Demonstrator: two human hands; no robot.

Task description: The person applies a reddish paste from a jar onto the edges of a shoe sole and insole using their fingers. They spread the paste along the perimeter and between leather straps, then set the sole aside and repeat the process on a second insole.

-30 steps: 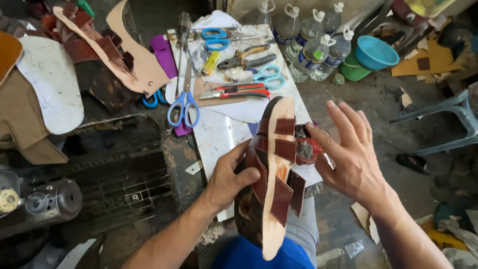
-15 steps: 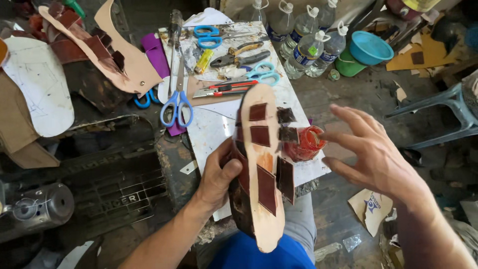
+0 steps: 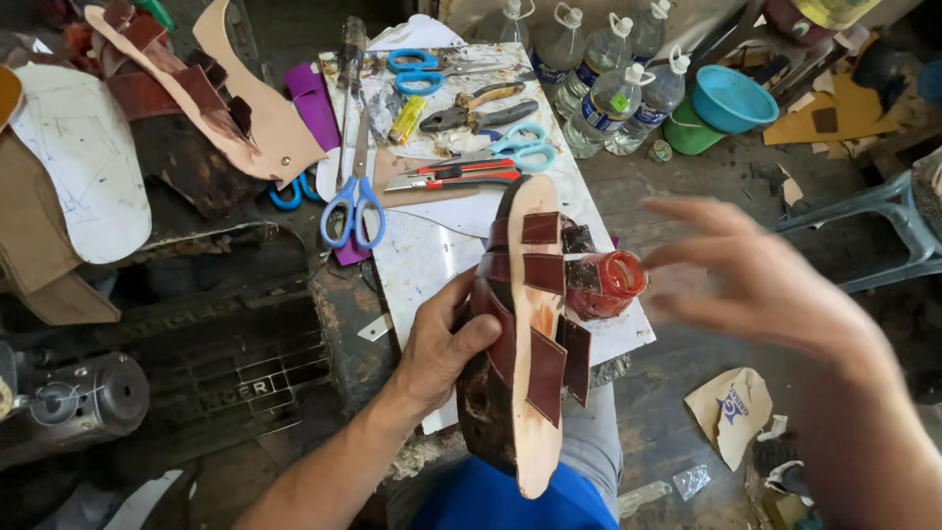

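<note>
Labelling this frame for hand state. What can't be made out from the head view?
- Right hand: motion-blurred, so finger pose and any contact are unclear.
- Red jar: contents too small and partly hidden behind the leather straps.
- Shoe last under the insole: mostly covered by sole, straps and left hand.
- Machine at the lower left: cut off by the frame edge.

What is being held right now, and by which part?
The left hand grips the tan-soled sandal with dark red leather straps by its left edge, near the middle. The right hand, blurred, is open and holds nothing.
</note>
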